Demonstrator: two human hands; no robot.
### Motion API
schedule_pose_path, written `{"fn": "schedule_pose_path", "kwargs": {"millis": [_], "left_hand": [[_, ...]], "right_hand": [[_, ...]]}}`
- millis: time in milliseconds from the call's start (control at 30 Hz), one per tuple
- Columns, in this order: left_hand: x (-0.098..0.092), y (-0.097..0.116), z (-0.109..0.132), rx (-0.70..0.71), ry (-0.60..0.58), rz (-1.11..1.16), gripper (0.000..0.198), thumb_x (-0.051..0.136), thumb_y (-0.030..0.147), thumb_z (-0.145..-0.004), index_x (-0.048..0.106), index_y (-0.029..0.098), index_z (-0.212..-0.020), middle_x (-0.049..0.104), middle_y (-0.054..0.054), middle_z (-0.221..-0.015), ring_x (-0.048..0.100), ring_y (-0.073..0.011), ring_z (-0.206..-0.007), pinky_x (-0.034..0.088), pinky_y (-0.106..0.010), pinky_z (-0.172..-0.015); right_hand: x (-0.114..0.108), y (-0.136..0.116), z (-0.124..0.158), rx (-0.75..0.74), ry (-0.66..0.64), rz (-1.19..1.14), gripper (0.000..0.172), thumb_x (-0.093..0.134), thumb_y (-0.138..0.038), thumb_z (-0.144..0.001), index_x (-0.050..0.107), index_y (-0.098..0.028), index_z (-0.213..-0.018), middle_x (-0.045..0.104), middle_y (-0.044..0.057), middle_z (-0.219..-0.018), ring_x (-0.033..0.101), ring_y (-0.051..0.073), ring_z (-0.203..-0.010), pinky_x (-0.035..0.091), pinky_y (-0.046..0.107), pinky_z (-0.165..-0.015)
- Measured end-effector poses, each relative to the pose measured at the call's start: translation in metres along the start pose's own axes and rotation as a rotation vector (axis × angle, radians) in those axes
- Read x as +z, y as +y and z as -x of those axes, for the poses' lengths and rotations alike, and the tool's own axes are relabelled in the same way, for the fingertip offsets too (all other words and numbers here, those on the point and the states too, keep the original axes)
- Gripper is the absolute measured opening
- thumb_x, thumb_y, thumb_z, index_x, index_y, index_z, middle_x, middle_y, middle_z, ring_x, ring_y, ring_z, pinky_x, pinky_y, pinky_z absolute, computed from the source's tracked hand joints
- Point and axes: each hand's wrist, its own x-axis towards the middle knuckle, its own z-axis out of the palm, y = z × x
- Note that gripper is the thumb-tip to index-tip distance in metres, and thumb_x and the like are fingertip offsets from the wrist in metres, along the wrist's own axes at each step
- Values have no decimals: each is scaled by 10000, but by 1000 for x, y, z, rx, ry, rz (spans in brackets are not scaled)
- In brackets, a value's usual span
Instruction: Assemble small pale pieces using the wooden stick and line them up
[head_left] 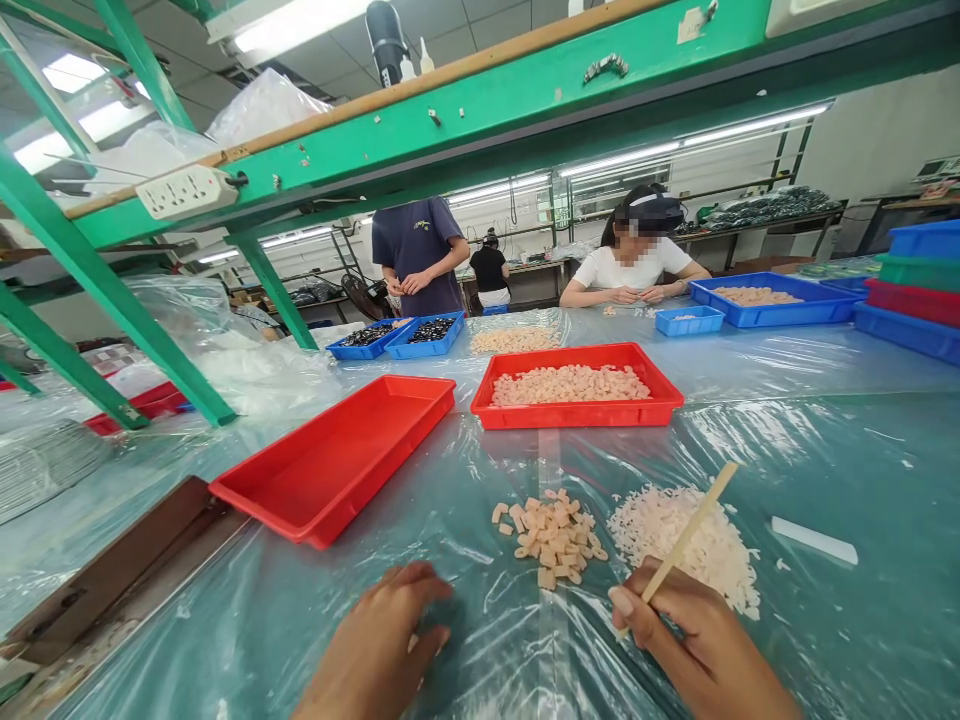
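My right hand (679, 630) grips a thin, pale wooden stick (694, 530) like a pen, its upper end slanting up to the right. Behind that hand lies a spread heap of small white pieces (720, 550). Left of it is a pile of small beige blocks (559, 540), some of them ring-like. My left hand (386, 635) hovers at or rests on the plastic-covered table, fingers apart and curved, with nothing seen in it. It is nearest to the beige pile, apart from it.
An empty red tray (330, 470) and a red tray of beige pieces (577, 415) stand ahead. A white strip (814, 540) lies at right. Green shelf framing (112, 290) rises at left. Two people (420, 250) work across the table near blue trays (780, 315).
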Motion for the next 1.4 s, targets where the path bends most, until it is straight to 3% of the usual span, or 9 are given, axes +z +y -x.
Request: {"fn": "schedule_pose_path", "kwargs": {"millis": [133,267,333,400,500,633,767,1033,1400], "left_hand": [[3,-3,5,3,-113,-242,187,524,61,-689,672,175,-704,654,-67,-820,605,-257,-854,414,-355,-789],[13,5,5,25,-43,-126,223,450,29,-754,610,161,-674,626,-40,-754,586,-194,-742,409,-286,-715],[22,12,4,61,-25,108,154,487,89,-781,608,156,-713,619,-31,-724,568,-178,-687,411,-254,-649],[33,21,3,112,-70,492,84,568,200,-793,622,146,-757,618,-24,-703,564,-162,-665,423,-230,-628],[53,36,1,57,-174,1097,286,711,395,-725,644,127,-797,625,-22,-662,575,-135,-599,442,-213,-577],[71,50,-2,-6,-276,1391,381,804,424,-633,707,112,-830,697,-77,-729,628,-137,-655,483,-212,-620],[77,52,-4,-23,-311,1450,359,813,418,-621,750,137,-835,729,-98,-768,646,-139,-686,501,-215,-660],[84,56,-3,-50,-244,1490,341,843,407,-574,769,161,-799,741,-87,-748,648,-122,-655,491,-174,-641],[90,66,-2,53,-150,1398,404,798,476,-607,769,160,-856,740,-102,-767,656,-163,-689,471,-187,-662]], "right_hand": [[0,1,-1,-3,-14,29,423,363,-413,-954,443,-207,-593,430,-24,-587,476,144,-539,358,230,-527],[0,2,-1,18,-25,29,440,362,-403,-953,460,-211,-569,472,-18,-552,507,151,-514,390,225,-503],[1,2,-1,-19,-6,-5,398,378,-373,-949,558,-213,-633,597,11,-636,588,177,-614,444,236,-579],[5,4,-1,-67,7,-51,292,422,-325,-934,643,-223,-772,672,29,-766,631,191,-733,470,248,-663],[11,5,0,-116,-41,-90,198,476,-240,-900,672,-240,-870,678,21,-788,635,174,-746,476,244,-673],[16,6,0,-121,-143,-67,178,509,-187,-870,677,-219,-823,669,25,-759,628,158,-727,476,243,-663],[15,8,0,-102,-150,-39,144,536,-167,-840,669,-187,-790,663,36,-737,627,155,-712,480,237,-647],[11,3,-4,-106,-141,-60,194,533,-170,-823,707,-195,-742,681,41,-679,632,155,-643,473,234,-590],[13,0,-4,-84,-128,141,199,533,-8,-658,619,-183,-615,646,6,-611,627,133,-592,461,190,-539]]}}
